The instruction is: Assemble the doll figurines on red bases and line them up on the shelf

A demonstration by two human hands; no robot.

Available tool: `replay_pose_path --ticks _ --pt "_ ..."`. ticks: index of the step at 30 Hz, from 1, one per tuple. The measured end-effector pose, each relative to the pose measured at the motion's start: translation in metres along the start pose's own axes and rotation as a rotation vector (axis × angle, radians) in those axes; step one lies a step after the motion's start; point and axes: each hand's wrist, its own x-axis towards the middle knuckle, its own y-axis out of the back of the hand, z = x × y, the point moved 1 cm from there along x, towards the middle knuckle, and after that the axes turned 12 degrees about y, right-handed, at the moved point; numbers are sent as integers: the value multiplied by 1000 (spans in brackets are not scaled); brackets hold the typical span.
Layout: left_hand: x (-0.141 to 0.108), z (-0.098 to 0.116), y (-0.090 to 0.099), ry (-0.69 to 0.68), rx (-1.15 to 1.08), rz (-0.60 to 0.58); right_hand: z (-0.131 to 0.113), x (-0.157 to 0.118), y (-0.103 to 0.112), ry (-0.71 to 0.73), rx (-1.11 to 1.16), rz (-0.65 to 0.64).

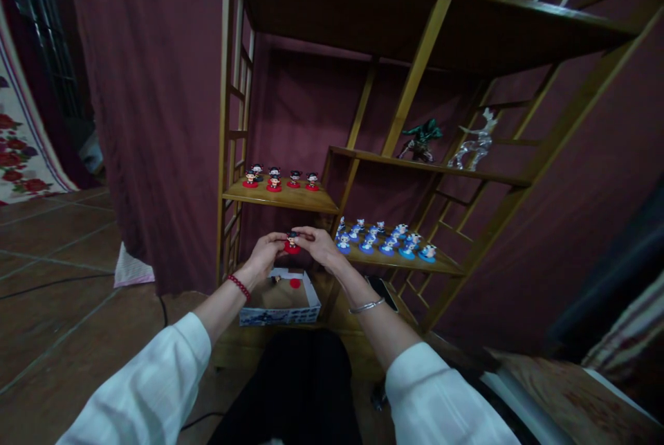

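Observation:
Between both hands, in front of the lower shelf, is a small black-haired figurine (292, 241) on a red round base. My left hand (267, 252) pinches it from the left side. From the right, my right hand (317, 244) grips it with thumb and fingers. Below them stands an open cardboard box (280, 315), with a red disc (295, 284) and a small dark piece (275, 279) inside. Several similar figurines on red bases (274, 184) stand in two rows on the left shelf (280, 201) just above my hands.
Several blue-and-white figurines (368, 243) fill the lower right shelf (415, 260). A green-and-brown figure (422, 138) and a clear deer statuette (477, 142) stand on the shelf above. A dark flat phone-like object (382, 293) lies right of the box. A curtain (150, 120) hangs at left.

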Motion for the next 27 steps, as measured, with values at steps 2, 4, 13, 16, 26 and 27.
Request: replay_pose_path --ticks 2,4,13,16,26,27 --pt "-3 6 -3 -25 -7 7 -11 3 3 28 -1 -18" --pt "-6 11 -5 -59 -16 0 -21 5 7 57 0 -54" --pt "-18 35 -20 -155 -60 -58 -57 22 24 152 -57 -138" --pt "-18 43 -27 -190 -72 -54 -65 31 28 178 -47 -115" --pt "-10 56 -41 -304 -41 -68 -65 67 39 165 -57 90" --pt "-8 55 -41 -332 6 -50 -64 70 40 159 -69 108"
